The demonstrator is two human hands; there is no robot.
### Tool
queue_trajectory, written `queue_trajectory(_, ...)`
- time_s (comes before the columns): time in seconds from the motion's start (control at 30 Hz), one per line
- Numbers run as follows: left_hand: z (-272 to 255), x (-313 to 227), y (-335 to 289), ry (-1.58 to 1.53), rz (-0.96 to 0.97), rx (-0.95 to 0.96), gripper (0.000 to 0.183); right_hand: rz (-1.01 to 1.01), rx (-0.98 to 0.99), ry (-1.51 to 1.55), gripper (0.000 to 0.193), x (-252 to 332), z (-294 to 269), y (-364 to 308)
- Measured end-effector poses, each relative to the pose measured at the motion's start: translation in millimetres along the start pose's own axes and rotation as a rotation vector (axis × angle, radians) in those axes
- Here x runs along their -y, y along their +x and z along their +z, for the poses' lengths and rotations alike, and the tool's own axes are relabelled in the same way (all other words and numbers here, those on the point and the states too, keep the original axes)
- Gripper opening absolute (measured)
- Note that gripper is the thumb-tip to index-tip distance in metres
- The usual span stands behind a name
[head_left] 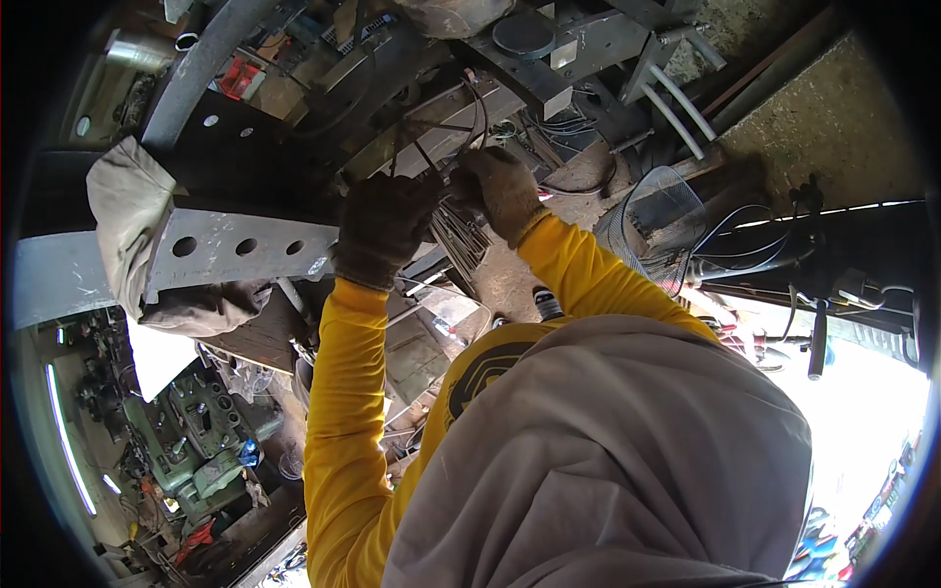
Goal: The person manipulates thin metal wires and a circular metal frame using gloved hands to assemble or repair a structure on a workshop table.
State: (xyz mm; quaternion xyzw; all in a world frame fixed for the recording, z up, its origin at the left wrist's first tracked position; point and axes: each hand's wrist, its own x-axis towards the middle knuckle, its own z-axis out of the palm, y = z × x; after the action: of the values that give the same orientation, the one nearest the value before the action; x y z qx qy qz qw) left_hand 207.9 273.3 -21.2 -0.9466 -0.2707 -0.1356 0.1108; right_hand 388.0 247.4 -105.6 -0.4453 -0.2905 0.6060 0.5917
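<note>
My left hand (385, 223), in a dark worn glove, is closed in front of me near the upper middle. Its fingers meet a thin dark bent rod (423, 155) that reaches up and away from them. Close beside it, my right hand (498, 192), in a lighter dirty glove, has its fingers curled in toward the left fingertips. What lies between the right fingers is hidden. Beyond both hands a thin curved cable (483, 116) loops up toward a grey metal beam (400, 147). Below the hands is a bundle of thin metal rods (461, 235).
A grey steel beam with round holes (245, 247) stretches left, with a beige cloth (127, 211) draped over it. A wire mesh basket (655, 230) stands right of my right forearm. A dark metal block (524, 73) lies ahead. Green machinery (186, 441) is at lower left.
</note>
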Motion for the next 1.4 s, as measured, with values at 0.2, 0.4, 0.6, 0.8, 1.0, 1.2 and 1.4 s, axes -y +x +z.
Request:
queue_trajectory(0.2,0,2,-5,0.028,0.0,-0.039,0.03,0.124,-0.029,0.266,0.021,7,8,-6)
queue_trajectory(0.4,7,-45,5,0.082,-0.197,0.111,0.027,-0.12,0.078,-0.159,0.017,-8,-32,9)
queue_trajectory(0.6,9,-53,8,0.113,-0.169,-0.003,0.026,-0.708,-0.133,-0.948,0.031,35,-33,-12)
queue_trajectory(0.8,-41,-29,-1,0.254,-0.15,0.037,0.03,-0.996,0.269,-1.509,0.023,48,-8,-33)
queue_trajectory(1.0,-38,-77,-4,-0.074,-0.379,-0.266,0.043,-0.145,-0.037,-0.408,0.021,38,6,-58)
queue_trajectory(1.2,21,-79,-7,-0.112,-0.378,0.064,0.037,-0.448,0.009,-0.689,0.023,13,-27,-17)
queue_trajectory(1.4,40,-23,-19,-0.063,-0.181,-0.043,0.025,-0.704,0.015,-0.956,0.034,-20,-22,4)
